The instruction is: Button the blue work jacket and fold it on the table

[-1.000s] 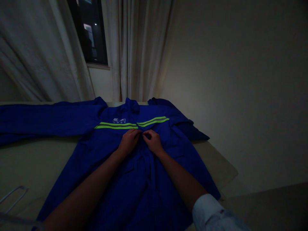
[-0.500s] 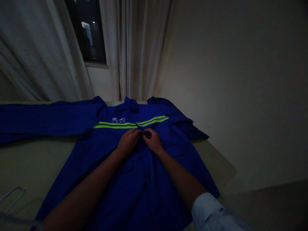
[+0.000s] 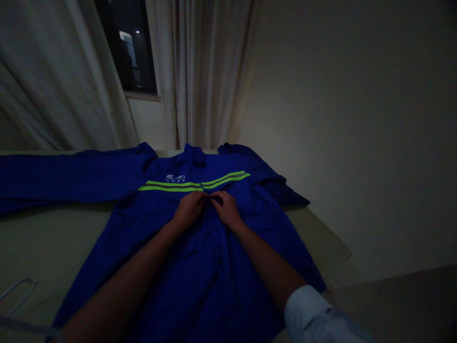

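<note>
A blue work jacket (image 3: 153, 267) lies spread front side up, its collar at the far end. Across its chest runs a yellow-green reflective stripe (image 3: 167, 186), with a small white print above it on the left. Just below the stripe, my left hand (image 3: 190, 208) pinches the front edge of the jacket. My right hand (image 3: 227, 208) meets it there, thumb and forefinger closed on the same placket. Between the fingertips the cloth is mostly hidden, and I cannot make out any fastener.
The jacket rests on a pale greenish bed or table top (image 3: 85, 228). A white wire loop, perhaps a hanger (image 3: 24, 295), lies at the lower left. Light curtains (image 3: 200, 71) and a dark window (image 3: 132, 52) stand behind; a plain wall (image 3: 339, 133) is at the right.
Both hands stay at the same spot on the placket. The fingers have shifted only slightly, the right ones drawing a little closer together. The jacket lies as before.
</note>
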Demonstrator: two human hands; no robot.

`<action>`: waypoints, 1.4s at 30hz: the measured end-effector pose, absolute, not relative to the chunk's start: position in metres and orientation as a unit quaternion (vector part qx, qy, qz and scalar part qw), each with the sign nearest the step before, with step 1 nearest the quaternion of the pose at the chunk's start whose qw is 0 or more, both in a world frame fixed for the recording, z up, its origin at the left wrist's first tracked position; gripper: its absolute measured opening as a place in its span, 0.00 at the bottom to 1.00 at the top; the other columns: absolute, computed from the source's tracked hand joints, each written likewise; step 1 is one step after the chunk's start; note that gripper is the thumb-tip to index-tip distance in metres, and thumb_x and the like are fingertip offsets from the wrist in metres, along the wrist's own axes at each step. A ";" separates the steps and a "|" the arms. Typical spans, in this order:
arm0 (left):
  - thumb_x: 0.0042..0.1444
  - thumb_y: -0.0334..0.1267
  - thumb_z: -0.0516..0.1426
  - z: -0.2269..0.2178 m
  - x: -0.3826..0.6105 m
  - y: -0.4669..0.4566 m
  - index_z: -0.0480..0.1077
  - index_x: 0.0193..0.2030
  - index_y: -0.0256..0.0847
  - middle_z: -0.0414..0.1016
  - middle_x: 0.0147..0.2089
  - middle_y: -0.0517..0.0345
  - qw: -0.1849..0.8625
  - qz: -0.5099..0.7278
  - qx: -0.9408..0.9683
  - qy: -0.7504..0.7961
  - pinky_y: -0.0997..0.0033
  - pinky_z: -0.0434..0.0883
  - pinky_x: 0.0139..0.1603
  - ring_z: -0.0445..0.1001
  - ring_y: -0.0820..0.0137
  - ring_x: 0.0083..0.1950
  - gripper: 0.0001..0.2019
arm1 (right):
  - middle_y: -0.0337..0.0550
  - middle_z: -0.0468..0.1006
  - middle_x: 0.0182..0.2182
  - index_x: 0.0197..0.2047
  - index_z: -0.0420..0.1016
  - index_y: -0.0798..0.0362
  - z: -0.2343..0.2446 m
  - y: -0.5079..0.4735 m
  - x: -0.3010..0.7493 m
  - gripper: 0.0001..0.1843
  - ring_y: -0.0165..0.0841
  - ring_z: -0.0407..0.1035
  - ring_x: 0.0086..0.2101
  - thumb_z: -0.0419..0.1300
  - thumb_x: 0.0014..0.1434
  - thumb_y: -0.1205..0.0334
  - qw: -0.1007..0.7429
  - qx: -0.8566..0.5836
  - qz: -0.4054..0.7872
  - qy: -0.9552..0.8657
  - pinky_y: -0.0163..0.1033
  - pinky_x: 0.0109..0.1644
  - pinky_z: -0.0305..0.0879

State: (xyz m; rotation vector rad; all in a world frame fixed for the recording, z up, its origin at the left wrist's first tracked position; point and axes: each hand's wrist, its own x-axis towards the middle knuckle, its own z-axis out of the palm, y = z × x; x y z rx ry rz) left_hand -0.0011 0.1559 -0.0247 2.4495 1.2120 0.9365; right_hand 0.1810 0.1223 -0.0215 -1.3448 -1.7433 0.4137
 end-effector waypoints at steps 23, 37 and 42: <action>0.67 0.28 0.52 -0.020 -0.003 0.148 0.73 0.51 0.39 0.78 0.46 0.49 -0.009 0.234 0.893 0.385 0.63 0.73 0.52 0.76 0.60 0.50 0.11 | 0.44 0.82 0.39 0.42 0.84 0.50 -0.024 0.125 0.183 0.07 0.36 0.75 0.40 0.65 0.61 0.68 0.446 -0.538 0.171 -0.695 0.41 0.49 0.70; 0.66 0.26 0.52 -0.008 0.000 0.141 0.74 0.44 0.38 0.76 0.43 0.47 -0.093 0.186 0.896 0.393 0.62 0.72 0.49 0.73 0.57 0.47 0.10 | 0.42 0.80 0.40 0.45 0.83 0.51 -0.024 0.126 0.183 0.10 0.35 0.73 0.39 0.66 0.60 0.67 0.457 -0.536 0.173 -0.688 0.40 0.48 0.70; 0.67 0.27 0.52 -0.006 0.002 0.138 0.74 0.45 0.40 0.75 0.43 0.48 -0.106 0.190 0.894 0.391 0.61 0.72 0.48 0.73 0.57 0.47 0.09 | 0.44 0.78 0.44 0.47 0.82 0.50 -0.022 0.124 0.181 0.11 0.37 0.73 0.45 0.66 0.61 0.70 0.446 -0.538 0.153 -0.699 0.43 0.54 0.69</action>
